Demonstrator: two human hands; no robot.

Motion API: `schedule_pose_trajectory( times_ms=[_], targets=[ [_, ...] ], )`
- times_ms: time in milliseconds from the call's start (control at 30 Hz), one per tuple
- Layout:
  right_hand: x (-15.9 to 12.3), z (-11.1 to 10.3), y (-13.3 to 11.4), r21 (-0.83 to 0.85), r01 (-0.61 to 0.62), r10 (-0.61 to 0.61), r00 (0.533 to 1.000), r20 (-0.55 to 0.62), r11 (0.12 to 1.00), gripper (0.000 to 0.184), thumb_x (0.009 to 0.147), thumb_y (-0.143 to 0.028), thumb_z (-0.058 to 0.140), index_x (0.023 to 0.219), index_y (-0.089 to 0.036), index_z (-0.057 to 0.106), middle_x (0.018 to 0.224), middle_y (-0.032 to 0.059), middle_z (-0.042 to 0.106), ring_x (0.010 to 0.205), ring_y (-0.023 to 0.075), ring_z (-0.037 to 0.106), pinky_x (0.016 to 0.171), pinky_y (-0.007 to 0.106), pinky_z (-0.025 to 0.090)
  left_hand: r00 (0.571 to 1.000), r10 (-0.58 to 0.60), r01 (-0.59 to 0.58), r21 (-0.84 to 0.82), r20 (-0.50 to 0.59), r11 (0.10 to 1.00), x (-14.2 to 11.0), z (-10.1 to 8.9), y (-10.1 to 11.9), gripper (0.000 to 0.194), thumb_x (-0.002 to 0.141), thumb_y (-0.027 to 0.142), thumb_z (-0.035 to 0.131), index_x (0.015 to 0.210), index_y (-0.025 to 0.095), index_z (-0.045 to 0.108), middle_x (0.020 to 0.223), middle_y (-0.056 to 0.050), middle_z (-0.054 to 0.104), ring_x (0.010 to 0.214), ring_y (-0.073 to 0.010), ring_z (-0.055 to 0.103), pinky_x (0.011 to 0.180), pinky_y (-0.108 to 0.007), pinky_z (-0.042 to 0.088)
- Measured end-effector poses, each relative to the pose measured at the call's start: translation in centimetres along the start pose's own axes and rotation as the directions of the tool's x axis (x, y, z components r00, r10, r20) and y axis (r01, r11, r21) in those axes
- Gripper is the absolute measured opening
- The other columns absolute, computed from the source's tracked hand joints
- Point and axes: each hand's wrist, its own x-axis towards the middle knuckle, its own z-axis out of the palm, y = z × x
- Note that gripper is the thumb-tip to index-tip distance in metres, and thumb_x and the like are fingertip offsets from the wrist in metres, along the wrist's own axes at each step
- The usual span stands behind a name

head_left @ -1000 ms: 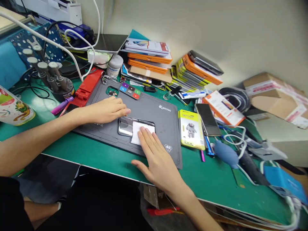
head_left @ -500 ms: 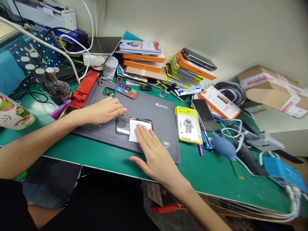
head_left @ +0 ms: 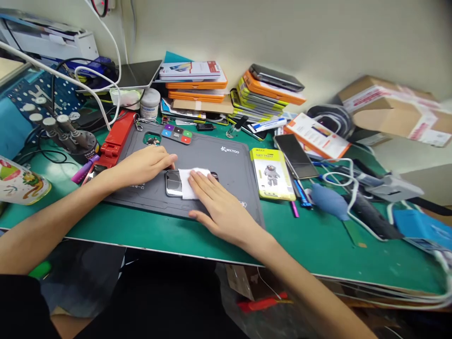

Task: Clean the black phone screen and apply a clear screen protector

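A phone [head_left: 173, 183] lies on the dark grey work mat [head_left: 233, 174], its dark glossy face showing at the left end. A white wipe [head_left: 186, 187] covers its middle. My right hand [head_left: 222, 207] presses flat on the wipe, fingers stretched out and thumb spread toward me. At the phone's upper left corner rests my left hand [head_left: 148, 165], its fingers bent and close together. Whether it touches the phone, or has anything under its fingers, is hidden.
A yellow battery box [head_left: 271, 174] and a dark phone [head_left: 295, 155] lie right of the mat. A blue air blower [head_left: 328, 201] sits among cables. Behind are stacked boxes [head_left: 194, 84]. A red tool [head_left: 115, 141] and a screwdriver stand [head_left: 76, 139] are on the left.
The camera view has shifted. My right hand and the wipe have moved slightly up and left over the phone, and the wipe now lies higher on it. My left hand stays by the corner.
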Motion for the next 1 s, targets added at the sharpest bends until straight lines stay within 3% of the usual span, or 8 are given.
schedule_pose_trajectory(
  times_ms=[167,333,433,667,833,900,1000],
  targets=[
    [-2.8,1.5,-2.4,-0.085,-0.016,0.005,0.992,-0.128,0.996,0.107,0.114,-0.062,0.055,0.183,-0.014,-0.011,0.184,0.0236,0.035,0.172,0.0389,0.035,0.138,0.065,0.040,0.986,-0.136,0.133,-0.041,-0.095,0.990,-0.3,0.1,0.8,0.067,0.117,0.054,0.027,0.099,0.020,0.082,0.115,-0.008,0.084,0.116,-0.0270,0.074,0.112,-0.042,0.051],
    [-1.4,2.2,-2.8,-0.106,-0.039,0.013,0.973,-0.232,0.994,0.100,0.117,-0.048,0.055,0.183,-0.016,-0.012,0.178,0.0241,0.047,0.167,0.0387,0.045,0.132,0.064,0.051,0.976,-0.191,0.173,-0.159,-0.105,0.972,-0.7,-0.2,1.0,0.066,0.118,0.056,0.026,0.115,0.021,0.083,0.108,-0.005,0.087,0.114,-0.0251,0.079,0.107,-0.041,0.054],
    [-1.3,2.5,-2.8,-0.090,-0.051,0.024,0.961,-0.274,0.995,0.096,0.118,-0.041,0.055,0.184,-0.021,-0.012,0.177,0.0208,0.049,0.165,0.0369,0.049,0.130,0.064,0.053,0.976,-0.178,0.166,-0.105,-0.122,0.981,-0.8,-0.2,1.1,0.064,0.118,0.053,0.028,0.105,0.021,0.082,0.113,-0.005,0.088,0.117,-0.0252,0.079,0.109,-0.041,0.054],
    [-2.7,4.1,-1.8,-0.057,0.019,-0.039,0.926,-0.374,0.998,0.084,0.118,-0.038,0.053,0.186,-0.026,0.004,0.176,0.0157,0.053,0.158,0.0391,0.058,0.124,0.063,0.059,0.998,-0.008,0.024,0.300,-0.055,0.954,-1.3,1.8,1.7,0.056,0.121,0.047,0.028,0.132,0.020,0.075,0.138,-0.012,0.080,0.132,-0.0313,0.072,0.109,-0.043,0.053],
    [-2.9,5.0,-1.2,-0.056,0.037,-0.057,0.905,-0.421,0.998,0.080,0.119,-0.040,0.049,0.186,-0.027,0.008,0.174,0.0148,0.055,0.155,0.0400,0.062,0.123,0.064,0.059,0.999,0.051,-0.047,0.326,-0.002,0.944,-1.7,2.1,1.3,0.054,0.121,0.052,0.036,0.135,0.017,0.073,0.133,-0.015,0.075,0.125,-0.0290,0.070,0.118,-0.041,0.047],
    [-3.2,5.1,-0.8,-0.075,0.019,-0.049,0.905,-0.422,0.997,0.079,0.119,-0.041,0.047,0.186,-0.027,0.008,0.174,0.0159,0.056,0.154,0.0398,0.063,0.121,0.064,0.060,0.995,0.087,-0.095,0.328,0.040,0.940,-2.1,1.6,1.2,0.056,0.117,0.061,0.047,0.140,0.018,0.072,0.134,-0.015,0.074,0.125,-0.0297,0.069,0.118,-0.041,0.047],
    [-3.6,4.7,0.6,-0.089,0.002,-0.037,0.922,-0.386,0.996,0.077,0.120,-0.046,0.044,0.186,-0.026,0.009,0.174,0.0164,0.056,0.152,0.0396,0.064,0.118,0.064,0.063,0.978,0.159,-0.198,0.338,0.138,0.920,-2.7,1.1,1.3,0.076,0.102,0.073,0.069,0.153,0.018,0.065,0.146,-0.018,0.067,0.130,-0.0352,0.065,0.119,-0.045,0.045]
  ],
)
